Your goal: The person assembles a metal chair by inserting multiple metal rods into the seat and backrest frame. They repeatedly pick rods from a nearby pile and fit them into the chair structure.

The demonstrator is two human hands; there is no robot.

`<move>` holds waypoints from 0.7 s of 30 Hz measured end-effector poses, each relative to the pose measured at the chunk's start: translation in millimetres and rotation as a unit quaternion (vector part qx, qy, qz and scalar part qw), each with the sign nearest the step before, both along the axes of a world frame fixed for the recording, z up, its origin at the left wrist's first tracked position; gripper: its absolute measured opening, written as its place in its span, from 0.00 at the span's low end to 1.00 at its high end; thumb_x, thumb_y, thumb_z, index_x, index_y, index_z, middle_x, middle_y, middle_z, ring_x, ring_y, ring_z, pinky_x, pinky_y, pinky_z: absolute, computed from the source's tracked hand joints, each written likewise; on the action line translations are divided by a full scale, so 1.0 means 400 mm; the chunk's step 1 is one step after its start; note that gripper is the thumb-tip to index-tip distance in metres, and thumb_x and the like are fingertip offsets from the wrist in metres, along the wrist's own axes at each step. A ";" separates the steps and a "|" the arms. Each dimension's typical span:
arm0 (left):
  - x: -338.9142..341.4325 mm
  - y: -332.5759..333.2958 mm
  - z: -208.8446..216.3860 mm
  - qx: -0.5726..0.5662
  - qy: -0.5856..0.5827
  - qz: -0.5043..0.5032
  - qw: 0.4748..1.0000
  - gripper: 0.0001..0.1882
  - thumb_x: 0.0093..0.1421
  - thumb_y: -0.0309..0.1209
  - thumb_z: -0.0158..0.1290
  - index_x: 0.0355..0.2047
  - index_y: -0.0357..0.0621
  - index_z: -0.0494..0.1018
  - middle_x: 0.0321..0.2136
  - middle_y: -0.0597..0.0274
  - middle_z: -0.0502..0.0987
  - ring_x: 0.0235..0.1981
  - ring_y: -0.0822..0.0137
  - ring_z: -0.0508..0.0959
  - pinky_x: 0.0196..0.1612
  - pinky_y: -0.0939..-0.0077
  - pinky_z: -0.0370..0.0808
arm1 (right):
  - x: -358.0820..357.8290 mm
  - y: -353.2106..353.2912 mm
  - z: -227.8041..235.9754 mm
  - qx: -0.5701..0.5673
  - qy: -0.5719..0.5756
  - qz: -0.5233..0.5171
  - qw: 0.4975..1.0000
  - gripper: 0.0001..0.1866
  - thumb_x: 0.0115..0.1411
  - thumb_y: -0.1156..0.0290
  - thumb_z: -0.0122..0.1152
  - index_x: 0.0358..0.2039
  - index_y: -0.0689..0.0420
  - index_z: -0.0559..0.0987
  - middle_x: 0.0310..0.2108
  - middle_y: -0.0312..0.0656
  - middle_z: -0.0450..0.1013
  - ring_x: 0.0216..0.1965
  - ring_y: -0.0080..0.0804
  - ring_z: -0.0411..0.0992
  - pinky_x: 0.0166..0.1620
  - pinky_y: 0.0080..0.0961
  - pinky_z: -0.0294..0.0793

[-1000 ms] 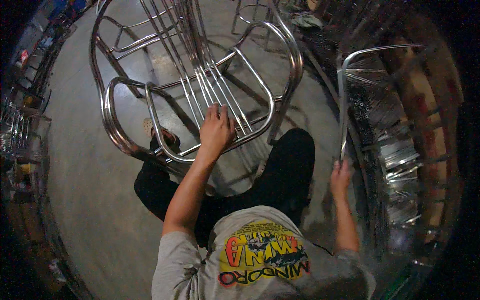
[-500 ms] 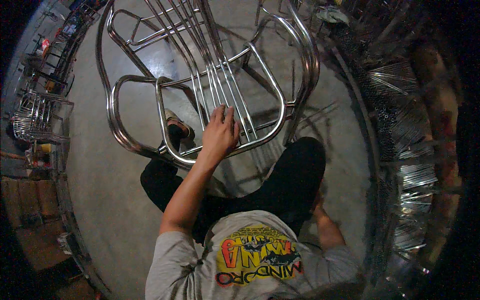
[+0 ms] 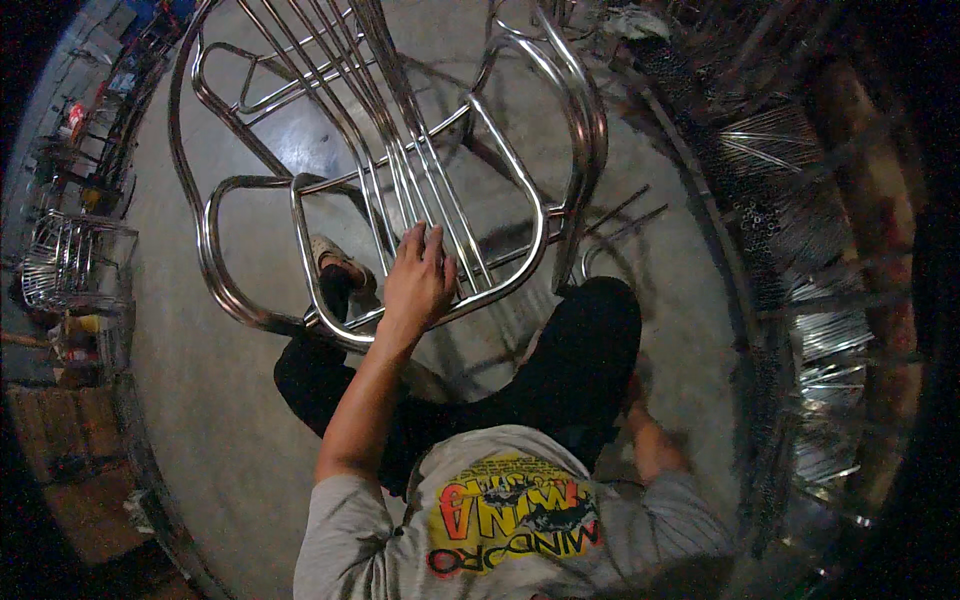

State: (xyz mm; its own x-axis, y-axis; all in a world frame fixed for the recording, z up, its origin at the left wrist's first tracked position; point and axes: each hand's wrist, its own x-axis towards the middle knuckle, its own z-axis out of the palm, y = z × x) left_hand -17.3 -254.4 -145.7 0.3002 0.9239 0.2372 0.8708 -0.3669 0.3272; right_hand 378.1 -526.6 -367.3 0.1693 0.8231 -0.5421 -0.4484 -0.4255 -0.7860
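A shiny metal-tube chair frame (image 3: 298,225) stands in front of me, with long slats running down its back and across its seat. My left hand (image 3: 418,285) rests palm down over the front of the seat slats, fingers stretched out along the bars and not wrapped round them. Low beside my right thigh, my right hand (image 3: 634,388) is mostly hidden behind the leg, so its fingers and anything in them cannot be seen. My bent knees sit either side of the seat's front rail.
Two thin rods (image 3: 630,208) lie on the concrete floor right of the chair. Stacks of metal tubes (image 3: 830,340) line the right side. Another metal chair (image 3: 68,260) stands at the far left, above brown boxes (image 3: 65,420).
The chair and my left hand sit farther left in the view, and the surroundings have shifted slightly that way too. The left hand stays on the seat slats.
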 end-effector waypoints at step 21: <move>0.051 0.112 0.182 -0.019 -0.192 -0.065 0.979 0.28 0.66 0.44 0.50 0.60 0.36 0.64 0.54 0.35 0.69 0.53 0.40 0.71 0.58 0.55 0.68 | -0.060 0.453 0.645 0.184 -0.506 -0.023 0.842 0.22 0.68 0.58 0.51 0.54 0.60 0.74 0.29 0.41 0.74 0.31 0.34 0.71 0.38 0.30 0.71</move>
State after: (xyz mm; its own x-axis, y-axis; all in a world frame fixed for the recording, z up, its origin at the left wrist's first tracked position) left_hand 3.0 -209.5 -72.8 0.3116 0.8944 0.3208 0.6282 -0.4472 0.6367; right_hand 354.2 -345.3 -109.1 0.4289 0.8833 0.1896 0.5217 -0.0708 -0.8502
